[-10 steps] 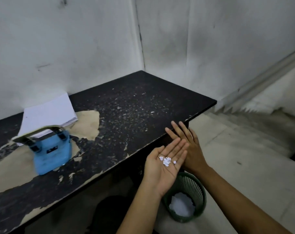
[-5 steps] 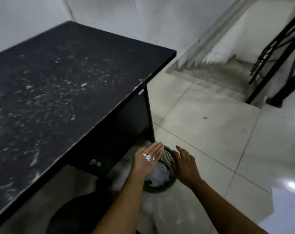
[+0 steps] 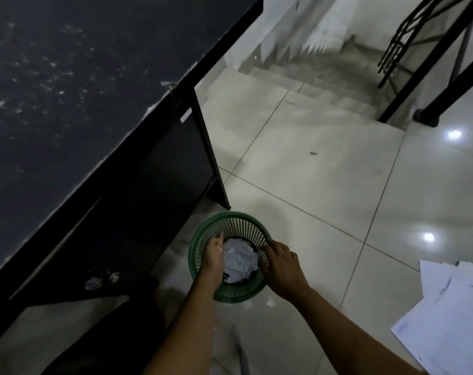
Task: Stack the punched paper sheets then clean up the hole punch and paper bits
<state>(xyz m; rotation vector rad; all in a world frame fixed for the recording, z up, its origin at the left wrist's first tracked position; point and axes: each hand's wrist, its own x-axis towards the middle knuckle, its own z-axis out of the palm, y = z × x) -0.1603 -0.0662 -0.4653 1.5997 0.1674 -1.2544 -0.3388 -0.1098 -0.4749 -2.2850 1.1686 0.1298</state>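
A: Head view, entry one: green mesh wastebasket (image 3: pixel 231 292) on the tiled floor at six o'clock, just beside the dark table's (image 3: pixel 67 109) leg. Crumpled white paper (image 3: pixel 239 262) sits inside it.

B: Entry two, our hands. Left hand (image 3: pixel 212 259) is tipped over the basket's nine o'clock rim, palm turned in toward the paper, fingers straight. One small white paper bit (image 3: pixel 219 249) shows at its edge; we cannot tell whether more cling to the palm.

A: Right hand (image 3: pixel 280 262) at the three o'clock rim, fingers bent down over the mesh. Whether they pinch the rim or only rest on it, we cannot tell.

B: Entry three, handling. We judge the bits to be near weightless, dry and clingy; they drift and stick to skin. No pinching; carry them cupped, tilt low inside the rim, brush the palm off.

A: The basket looks light and springy, likely to slide on glossy tile. Steady it by the rim.

B: Entry four: loose white sheets (image 3: pixel 446 315) on the floor at four o'clock. Stairs (image 3: pixel 305 77) and a black railing (image 3: pixel 419 55) at one o'clock. Hole punch out of view.
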